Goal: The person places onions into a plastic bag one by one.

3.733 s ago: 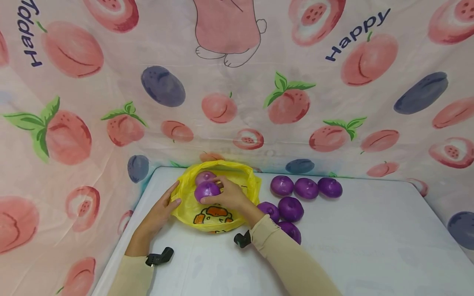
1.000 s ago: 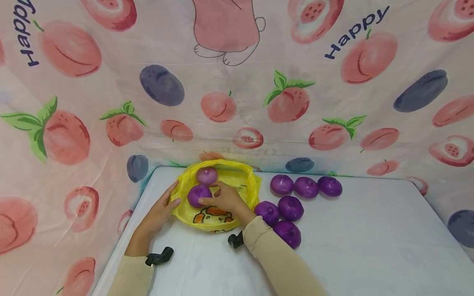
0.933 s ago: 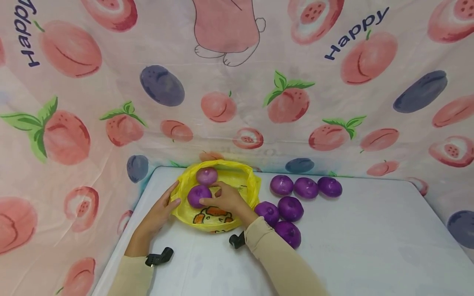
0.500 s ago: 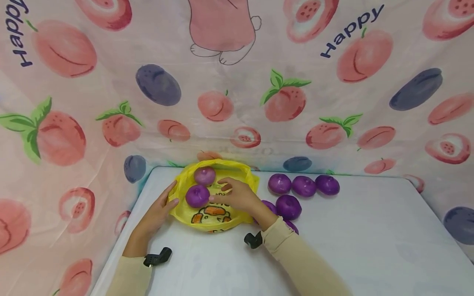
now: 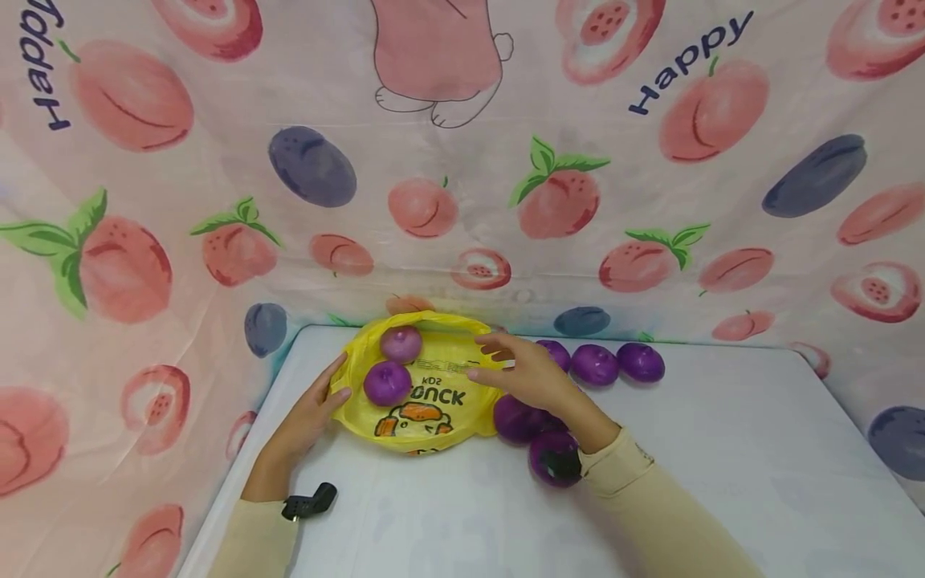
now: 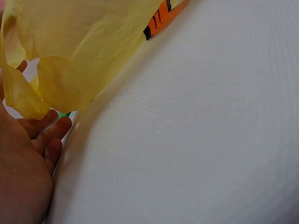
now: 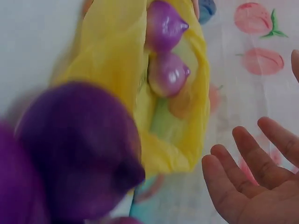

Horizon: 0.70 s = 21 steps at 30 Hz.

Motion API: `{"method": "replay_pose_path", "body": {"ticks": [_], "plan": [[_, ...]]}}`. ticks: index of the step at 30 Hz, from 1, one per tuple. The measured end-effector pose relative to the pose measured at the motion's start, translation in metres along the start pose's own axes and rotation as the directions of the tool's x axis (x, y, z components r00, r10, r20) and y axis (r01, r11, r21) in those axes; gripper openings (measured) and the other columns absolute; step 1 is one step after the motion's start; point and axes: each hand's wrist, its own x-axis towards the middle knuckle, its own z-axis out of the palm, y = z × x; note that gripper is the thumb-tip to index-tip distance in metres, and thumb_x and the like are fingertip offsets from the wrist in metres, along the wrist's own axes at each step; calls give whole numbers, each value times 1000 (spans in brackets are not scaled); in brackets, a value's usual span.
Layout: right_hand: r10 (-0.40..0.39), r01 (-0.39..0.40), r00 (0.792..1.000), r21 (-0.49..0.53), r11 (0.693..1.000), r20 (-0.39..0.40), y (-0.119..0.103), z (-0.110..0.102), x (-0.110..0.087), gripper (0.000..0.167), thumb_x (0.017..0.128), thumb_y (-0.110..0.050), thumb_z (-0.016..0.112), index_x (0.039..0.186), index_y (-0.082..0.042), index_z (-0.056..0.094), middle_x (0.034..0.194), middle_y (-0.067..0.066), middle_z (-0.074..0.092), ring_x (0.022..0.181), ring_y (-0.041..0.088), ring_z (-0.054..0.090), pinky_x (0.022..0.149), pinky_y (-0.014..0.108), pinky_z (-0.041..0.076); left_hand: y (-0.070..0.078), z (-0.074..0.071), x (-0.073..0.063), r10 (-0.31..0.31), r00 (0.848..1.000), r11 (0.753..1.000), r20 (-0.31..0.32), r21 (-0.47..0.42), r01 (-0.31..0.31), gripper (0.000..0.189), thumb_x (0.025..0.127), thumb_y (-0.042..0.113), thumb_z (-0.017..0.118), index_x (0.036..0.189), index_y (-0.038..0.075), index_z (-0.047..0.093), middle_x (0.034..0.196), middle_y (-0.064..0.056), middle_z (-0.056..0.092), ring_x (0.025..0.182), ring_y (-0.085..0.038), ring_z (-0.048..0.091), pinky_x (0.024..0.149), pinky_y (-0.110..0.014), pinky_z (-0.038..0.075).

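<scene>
A yellow plastic bag lies with its mouth spread, duck print showing inside. Two purple onions rest in its left part: a paler onion at the back and a darker onion in front. My left hand rests against the bag's left rim, thumb apart from the loosely extended fingers; the left wrist view shows the fingers beside the yellow film. My right hand hovers above the bag's right rim, fingers spread with nothing between them. It partly covers onions outside the bag; a dark onion looms in the right wrist view.
Right of the bag, a back row includes a purple onion and another onion. A nearer group includes a front onion, partly behind the right wrist camera. The white table meets a fruit-print cloth behind.
My right hand has let go of the darker onion inside the bag and moved right, out over the bag's right rim. The left hand has stayed at the left rim.
</scene>
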Motion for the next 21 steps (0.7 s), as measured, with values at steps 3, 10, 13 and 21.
{"method": "replay_pose_path", "body": {"ticks": [3, 10, 13, 21], "plan": [[-30, 29, 999, -25, 999, -17, 6, -13, -8, 66, 88, -52, 76, 142, -19, 59, 141, 9, 63, 130, 32, 60, 108, 52, 51, 0, 0, 0, 0, 1000, 1000, 0, 0, 0, 67, 107, 26, 54, 164, 30, 21, 173, -7, 9, 160, -33, 2, 128, -57, 5], [-23, 17, 995, -59, 998, -97, 27, -40, -22, 63, 89, -52, 75, 141, -18, 59, 141, 8, 63, 128, 33, 62, 105, 50, 53, 1, 1, 0, -11, 1000, 1000, -6, 11, 11, 67, 107, 27, 55, 164, 32, 21, 173, -6, 9, 160, -34, 2, 128, -58, 5], [-27, 17, 989, -73, 997, -146, 38, -51, -28, 62, 90, -51, 75, 140, -18, 59, 140, 9, 64, 127, 33, 62, 105, 51, 53, 1, 1, 0, -9, 1000, 1000, -9, 20, 10, 67, 106, 28, 55, 164, 33, 22, 173, -7, 10, 160, -34, 2, 128, -59, 5], [25, -57, 970, -126, 990, -241, 68, -80, -47, 68, 90, -57, 71, 143, -16, 55, 141, 10, 63, 127, 36, 62, 98, 55, 55, 1, 1, 0, -1, 1000, 1000, -5, 4, 1, 67, 107, 27, 55, 164, 32, 22, 173, -7, 10, 160, -34, 2, 128, -58, 5]]}}
